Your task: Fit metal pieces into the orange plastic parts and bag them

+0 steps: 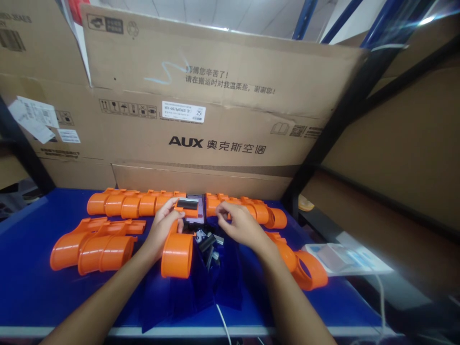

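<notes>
My left hand (166, 221) grips an orange plastic part with a wide ring (177, 256) at its lower end. At the upper end of that part lies a black strip (187, 205) with a pale edge. A little to the right, my right hand (235, 221) is raised with its thumb and fingertips curled together; whether anything is between them cannot be made out. Below and between the hands is a pile of small black and silver pieces (209, 244) on dark blue sheeting (228, 282). Behind them a phone-like screen (196, 215) is partly covered by the left hand's part.
Similar orange parts stand in rows at the back left (131, 205), front left (104, 251), back right (276, 218) and right (311, 270). A white tray (373, 266) with a cable sits at the right edge. Cardboard (215, 124) walls the blue table (25, 249); a dark post (323, 129) rises right.
</notes>
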Demonstrator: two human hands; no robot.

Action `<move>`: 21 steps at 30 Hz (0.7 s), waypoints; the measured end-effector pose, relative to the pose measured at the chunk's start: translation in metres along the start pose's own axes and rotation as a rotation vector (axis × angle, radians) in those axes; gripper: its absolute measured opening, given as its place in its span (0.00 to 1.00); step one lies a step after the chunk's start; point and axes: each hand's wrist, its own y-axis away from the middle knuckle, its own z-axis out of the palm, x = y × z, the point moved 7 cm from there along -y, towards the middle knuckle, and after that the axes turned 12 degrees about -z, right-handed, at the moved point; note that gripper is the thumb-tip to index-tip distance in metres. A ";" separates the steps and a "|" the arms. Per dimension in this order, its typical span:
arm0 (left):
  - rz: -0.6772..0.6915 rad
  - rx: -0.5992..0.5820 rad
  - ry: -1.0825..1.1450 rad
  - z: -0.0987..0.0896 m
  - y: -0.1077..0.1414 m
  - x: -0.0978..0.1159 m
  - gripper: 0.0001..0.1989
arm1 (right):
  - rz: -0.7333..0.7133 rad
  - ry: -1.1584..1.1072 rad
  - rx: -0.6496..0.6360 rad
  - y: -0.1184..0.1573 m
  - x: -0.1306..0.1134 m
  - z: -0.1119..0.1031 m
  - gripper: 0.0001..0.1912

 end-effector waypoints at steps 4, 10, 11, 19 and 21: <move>0.009 -0.004 -0.023 0.009 0.001 -0.004 0.17 | -0.032 -0.092 0.137 -0.003 -0.005 -0.007 0.04; 0.008 -0.123 -0.114 0.030 -0.013 0.005 0.19 | 0.051 -0.362 0.404 -0.003 0.000 -0.008 0.05; 0.032 -0.146 -0.133 0.034 -0.015 0.007 0.19 | 0.097 -0.432 0.468 -0.002 0.002 -0.006 0.07; 0.134 -0.101 -0.119 0.026 -0.013 -0.006 0.19 | 0.130 -0.664 0.651 -0.009 -0.006 0.016 0.14; 0.143 -0.096 -0.117 0.023 -0.012 -0.009 0.18 | 0.088 -0.626 0.635 -0.008 -0.007 0.018 0.12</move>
